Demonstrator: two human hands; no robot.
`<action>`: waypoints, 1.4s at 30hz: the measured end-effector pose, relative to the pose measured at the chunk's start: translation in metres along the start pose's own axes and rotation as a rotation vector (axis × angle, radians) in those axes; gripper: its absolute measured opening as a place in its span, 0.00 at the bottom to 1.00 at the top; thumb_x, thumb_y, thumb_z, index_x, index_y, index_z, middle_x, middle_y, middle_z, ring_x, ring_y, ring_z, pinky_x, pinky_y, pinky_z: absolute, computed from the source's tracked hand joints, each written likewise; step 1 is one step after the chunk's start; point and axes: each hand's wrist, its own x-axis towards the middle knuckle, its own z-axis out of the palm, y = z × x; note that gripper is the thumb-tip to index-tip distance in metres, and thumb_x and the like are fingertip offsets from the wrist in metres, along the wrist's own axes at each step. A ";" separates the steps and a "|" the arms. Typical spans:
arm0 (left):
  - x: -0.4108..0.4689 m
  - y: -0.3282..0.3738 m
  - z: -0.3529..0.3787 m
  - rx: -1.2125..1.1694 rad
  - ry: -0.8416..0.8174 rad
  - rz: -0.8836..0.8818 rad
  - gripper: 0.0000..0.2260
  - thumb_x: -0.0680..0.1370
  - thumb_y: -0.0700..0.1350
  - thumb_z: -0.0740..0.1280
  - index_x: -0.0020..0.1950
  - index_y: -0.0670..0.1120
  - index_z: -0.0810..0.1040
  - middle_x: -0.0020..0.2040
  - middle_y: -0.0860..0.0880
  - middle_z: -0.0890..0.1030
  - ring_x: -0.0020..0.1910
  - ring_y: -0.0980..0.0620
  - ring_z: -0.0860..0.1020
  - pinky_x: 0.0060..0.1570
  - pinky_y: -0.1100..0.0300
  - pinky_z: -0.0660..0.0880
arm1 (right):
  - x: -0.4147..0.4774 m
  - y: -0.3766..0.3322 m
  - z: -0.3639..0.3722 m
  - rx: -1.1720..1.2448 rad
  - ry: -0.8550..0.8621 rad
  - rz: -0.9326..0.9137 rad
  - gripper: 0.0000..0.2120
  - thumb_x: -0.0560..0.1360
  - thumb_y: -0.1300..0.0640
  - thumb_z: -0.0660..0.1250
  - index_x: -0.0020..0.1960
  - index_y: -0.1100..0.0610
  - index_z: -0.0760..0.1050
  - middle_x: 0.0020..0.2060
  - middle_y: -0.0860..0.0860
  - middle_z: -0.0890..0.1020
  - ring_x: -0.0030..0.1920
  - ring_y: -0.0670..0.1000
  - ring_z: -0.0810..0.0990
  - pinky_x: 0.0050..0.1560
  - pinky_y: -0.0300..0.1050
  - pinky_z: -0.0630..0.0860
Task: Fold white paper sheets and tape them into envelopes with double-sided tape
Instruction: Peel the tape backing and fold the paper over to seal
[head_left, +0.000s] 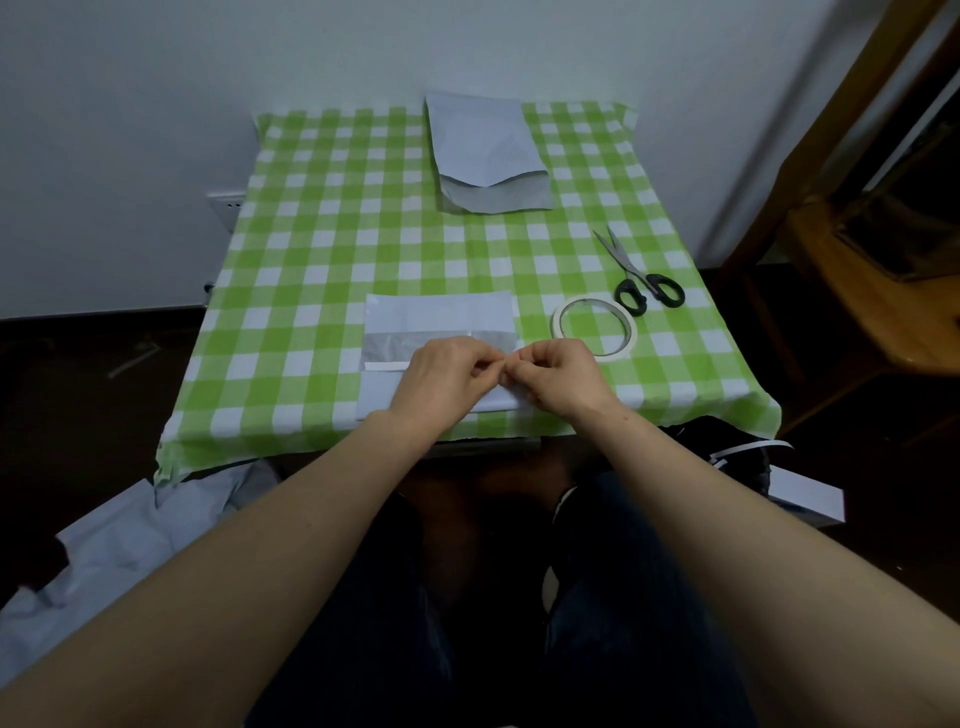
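Observation:
A partly folded white paper sheet (439, 317) lies near the table's front edge, with a strip of double-sided tape (385, 366) along one fold. My left hand (441, 376) and my right hand (563, 374) rest on the sheet's near part, fingertips pinched together at its middle right. What they pinch is too small to make out; it sits at the tape strip's line. A roll of double-sided tape (594, 327) lies just right of the sheet. A finished white envelope (488, 150) lies at the table's far side.
Black-handled scissors (636, 278) lie behind the tape roll. The small table has a green-checked cloth (311, 234). White paper lies on the floor at lower left (119, 551), and scraps at the right (805, 499). Wooden furniture (857, 218) stands to the right.

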 end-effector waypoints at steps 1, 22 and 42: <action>0.000 0.001 0.000 0.007 0.000 -0.006 0.09 0.76 0.44 0.67 0.53 0.45 0.84 0.48 0.47 0.85 0.47 0.50 0.81 0.48 0.59 0.73 | 0.000 0.000 0.000 0.005 0.000 0.001 0.12 0.74 0.65 0.67 0.33 0.56 0.78 0.31 0.58 0.78 0.29 0.50 0.69 0.31 0.42 0.66; 0.000 0.003 0.007 -0.106 0.071 -0.175 0.07 0.74 0.43 0.69 0.48 0.44 0.84 0.43 0.48 0.85 0.42 0.54 0.80 0.47 0.60 0.75 | -0.004 -0.012 0.000 0.194 0.041 0.148 0.11 0.71 0.64 0.64 0.31 0.63 0.77 0.29 0.58 0.78 0.19 0.49 0.66 0.19 0.35 0.62; -0.002 -0.003 0.011 -0.207 0.087 -0.207 0.07 0.73 0.43 0.70 0.49 0.45 0.84 0.45 0.49 0.85 0.40 0.58 0.79 0.47 0.65 0.75 | -0.001 -0.014 0.004 0.423 0.023 0.286 0.11 0.74 0.67 0.61 0.33 0.67 0.71 0.27 0.59 0.75 0.15 0.47 0.63 0.16 0.32 0.55</action>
